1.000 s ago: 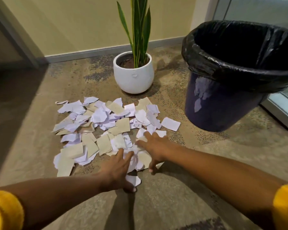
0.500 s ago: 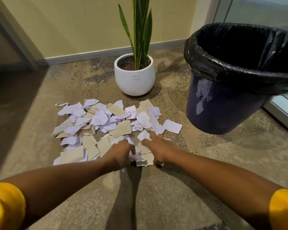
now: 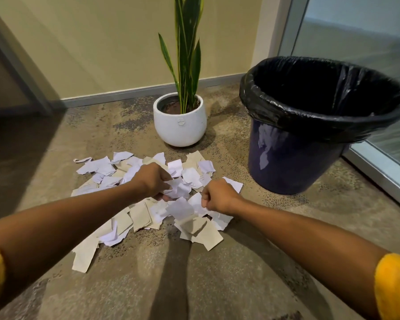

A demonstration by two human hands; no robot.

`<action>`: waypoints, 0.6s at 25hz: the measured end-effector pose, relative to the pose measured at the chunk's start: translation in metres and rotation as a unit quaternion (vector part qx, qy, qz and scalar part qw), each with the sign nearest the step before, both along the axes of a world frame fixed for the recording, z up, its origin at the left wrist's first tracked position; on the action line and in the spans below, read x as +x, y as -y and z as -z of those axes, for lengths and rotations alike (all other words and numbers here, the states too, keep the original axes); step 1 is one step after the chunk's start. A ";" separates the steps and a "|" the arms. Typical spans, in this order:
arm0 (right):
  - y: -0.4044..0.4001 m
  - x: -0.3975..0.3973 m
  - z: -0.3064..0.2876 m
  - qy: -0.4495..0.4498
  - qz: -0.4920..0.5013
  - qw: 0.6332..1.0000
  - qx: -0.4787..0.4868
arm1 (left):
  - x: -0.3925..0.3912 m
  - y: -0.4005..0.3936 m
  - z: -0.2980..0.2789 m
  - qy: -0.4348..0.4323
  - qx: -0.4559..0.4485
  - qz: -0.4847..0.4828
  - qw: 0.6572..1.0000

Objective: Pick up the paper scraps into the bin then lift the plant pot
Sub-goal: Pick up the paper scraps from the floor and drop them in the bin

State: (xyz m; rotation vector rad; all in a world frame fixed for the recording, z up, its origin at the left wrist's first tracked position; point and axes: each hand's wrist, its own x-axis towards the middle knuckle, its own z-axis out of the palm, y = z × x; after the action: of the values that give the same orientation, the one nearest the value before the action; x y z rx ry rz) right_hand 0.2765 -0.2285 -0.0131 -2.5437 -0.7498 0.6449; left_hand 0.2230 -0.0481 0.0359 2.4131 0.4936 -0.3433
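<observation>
Paper scraps (image 3: 134, 218) lie scattered on the floor (image 3: 217, 285) at centre. Left hand (image 3: 151, 180) grips a crumpled white wad, fingertips hidden beneath; right hand (image 3: 218, 197) curled, pinching scraps. White plant pot (image 3: 180, 125) at 12 o'clock, leaves cut off; bin (image 3: 310, 135) at 2 o'clock, interior dark.

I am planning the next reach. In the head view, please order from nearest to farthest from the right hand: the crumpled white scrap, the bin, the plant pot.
From the right hand:
1. crumpled white scrap, just left, in the left hand.
2. bin, to the right.
3. plant pot, behind the scraps, by the wall.
</observation>
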 end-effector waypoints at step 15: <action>-0.006 -0.048 0.032 0.003 -0.057 0.994 -0.098 | 0.022 -0.003 -0.022 0.067 -0.129 -0.119 0.982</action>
State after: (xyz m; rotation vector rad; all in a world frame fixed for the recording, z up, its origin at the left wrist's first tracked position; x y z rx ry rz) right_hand 0.2281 -0.2223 -0.0456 -2.6943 -0.8795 0.7836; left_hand 0.2450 -0.0453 0.0579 2.0832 0.6277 -0.1301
